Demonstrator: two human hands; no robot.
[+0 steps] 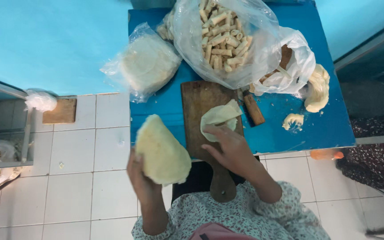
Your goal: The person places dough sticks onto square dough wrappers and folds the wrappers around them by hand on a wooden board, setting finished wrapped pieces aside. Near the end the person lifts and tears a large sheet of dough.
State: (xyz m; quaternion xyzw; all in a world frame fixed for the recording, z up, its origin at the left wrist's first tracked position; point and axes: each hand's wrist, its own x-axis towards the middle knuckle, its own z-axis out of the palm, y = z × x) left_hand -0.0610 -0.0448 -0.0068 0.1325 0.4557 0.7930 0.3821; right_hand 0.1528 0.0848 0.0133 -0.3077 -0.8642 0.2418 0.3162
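A small blue counter [290, 129] stands over a floor of white tiles [72, 186], against a light blue wall [50, 40]. At the left edge a glass-sided shelf [5, 151] holds bagged food, and a flat wooden block [60, 111] lies on the tiles near it.

On the counter lies a wooden cutting board [201, 100], its long axis running from the far side toward the person, with the handle hanging off the near edge. Behind it sits a clear bag of rolled pastries [223, 38], and to the left of that a second bag of flat round wrappers [145, 62]. A white bag [296, 62] lies to the right, with a wooden-handled knife [253, 109] beside the board. Pale dough [317, 89] rests near the right edge, with a smaller lump [293, 120] in front of it.

The left hand [141, 178] is raised off the counter, its grip clamped on a stack of pale wrappers [163, 153], which tapers to a point aimed up and away from the person. The right hand [230, 149] rests on the board, fingers pressing one folded wrapper [219, 116]; its long axis runs slantwise toward the far right. Whether those fingers pinch the wrapper's edge or merely lie on it is hard to say.
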